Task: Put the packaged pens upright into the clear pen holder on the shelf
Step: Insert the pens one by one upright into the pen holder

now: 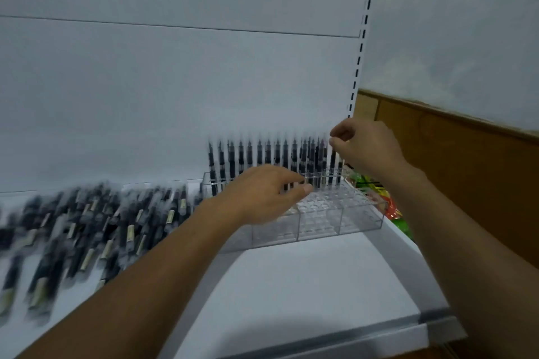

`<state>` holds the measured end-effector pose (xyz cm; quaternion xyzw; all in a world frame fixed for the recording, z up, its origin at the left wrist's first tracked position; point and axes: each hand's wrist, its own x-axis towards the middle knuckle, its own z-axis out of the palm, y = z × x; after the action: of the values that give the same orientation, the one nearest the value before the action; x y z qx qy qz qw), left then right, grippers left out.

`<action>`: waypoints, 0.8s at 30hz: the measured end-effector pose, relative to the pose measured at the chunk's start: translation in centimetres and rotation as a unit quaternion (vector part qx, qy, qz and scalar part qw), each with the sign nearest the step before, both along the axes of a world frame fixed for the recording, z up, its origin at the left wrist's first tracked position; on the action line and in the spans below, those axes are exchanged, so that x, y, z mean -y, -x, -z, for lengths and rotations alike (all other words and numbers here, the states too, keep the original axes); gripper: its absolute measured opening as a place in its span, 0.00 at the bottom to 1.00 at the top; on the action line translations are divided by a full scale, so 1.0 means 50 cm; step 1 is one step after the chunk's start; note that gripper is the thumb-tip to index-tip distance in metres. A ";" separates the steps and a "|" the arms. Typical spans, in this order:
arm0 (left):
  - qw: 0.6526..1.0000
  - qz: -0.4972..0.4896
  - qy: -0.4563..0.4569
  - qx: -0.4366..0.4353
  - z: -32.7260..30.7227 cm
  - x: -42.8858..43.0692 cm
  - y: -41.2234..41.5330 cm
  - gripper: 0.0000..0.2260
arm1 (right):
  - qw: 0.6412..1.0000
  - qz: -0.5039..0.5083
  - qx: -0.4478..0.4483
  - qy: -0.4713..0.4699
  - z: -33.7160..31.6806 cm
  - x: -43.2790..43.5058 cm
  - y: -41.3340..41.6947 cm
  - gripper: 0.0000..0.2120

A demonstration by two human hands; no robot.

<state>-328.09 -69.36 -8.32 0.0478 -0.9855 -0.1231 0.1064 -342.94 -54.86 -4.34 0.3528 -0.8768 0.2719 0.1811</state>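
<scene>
**A:** What is most likely to go wrong here?

**B:** I would say the packaged pen [332,166] in the right hand [366,147] missing its hole. It stands nearly upright at the right end of the back row of the clear pen holder [320,226]. If its lower end comes down on the drilled top plate between two holes, it could skid and lean into the standing pens [262,154] just beside it. Those are packed closely enough that one knock might tilt several.

**A:** Anything else?

**B:** The holder sits on the white shelf [291,285] and looks light. A sideways push from above could slide it towards the colourful packets [369,183] at its right end. The left hand [262,194] reaches over the holder's open front rows, so its forearm could also brush the loose pens [87,221] heaped on the shelf to the left.

**A:** How are the right hand's fingers [338,141] set?

**B:** They are curled in, with thumb and forefinger closed together on the very top of the pen's wrapper. It is a narrow pinch, high up, which I judge gives little control over the bottom tip.

**A:** And the left hand?

**B:** Its fingers [306,189] are loosely bent, and the thumb tip is close to the forefinger, right at the foot of the standing pens near the middle of the back row. The motion blur is heavy there. I cannot tell whether they nip a pen or merely touch one to steady the row.
</scene>
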 end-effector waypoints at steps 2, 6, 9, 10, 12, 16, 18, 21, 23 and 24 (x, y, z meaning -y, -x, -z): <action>0.999 -0.025 -0.013 -0.036 -0.008 0.018 -0.032 0.23 | 1.000 -0.024 -0.010 0.007 -0.006 0.016 -0.035 0.09; 0.990 -0.109 -0.023 -0.085 -0.002 0.097 -0.134 0.18 | 0.992 -0.121 0.020 -0.041 -0.002 0.101 -0.135 0.09; 0.976 -0.174 -0.039 -0.126 0.023 0.171 -0.233 0.16 | 0.977 -0.193 0.015 -0.084 0.017 0.189 -0.216 0.11; 0.968 -0.200 -0.049 -0.142 0.035 0.193 -0.267 0.16 | 0.970 -0.218 0.013 -0.106 0.025 0.217 -0.243 0.13; 0.948 -0.255 -0.069 -0.174 0.061 0.228 -0.336 0.17 | 0.949 -0.269 0.019 -0.161 0.042 0.269 -0.295 0.22; 0.908 -0.350 -0.059 -0.222 0.101 0.280 -0.443 0.20 | 0.908 -0.328 0.020 -0.260 0.078 0.348 -0.388 0.33; 0.892 -0.406 -0.057 -0.188 0.116 0.307 -0.476 0.21 | 0.897 -0.325 0.015 -0.298 0.095 0.374 -0.423 0.36; 0.879 -0.457 -0.076 -0.114 0.124 0.336 -0.508 0.29 | 0.884 -0.305 0.009 -0.353 0.124 0.394 -0.451 0.37; 0.870 -0.465 -0.134 -0.096 0.119 0.347 -0.518 0.28 | 0.891 -0.300 0.002 -0.341 0.140 0.396 -0.457 0.34; 0.864 -0.468 -0.160 -0.092 0.116 0.356 -0.519 0.27 | 0.896 -0.300 -0.003 -0.329 0.144 0.395 -0.458 0.33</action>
<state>-302.13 -87.16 -14.14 0.5081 -0.7999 -0.2187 0.2326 -320.04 -74.63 -11.56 0.6390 -0.7684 0.0085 -0.0330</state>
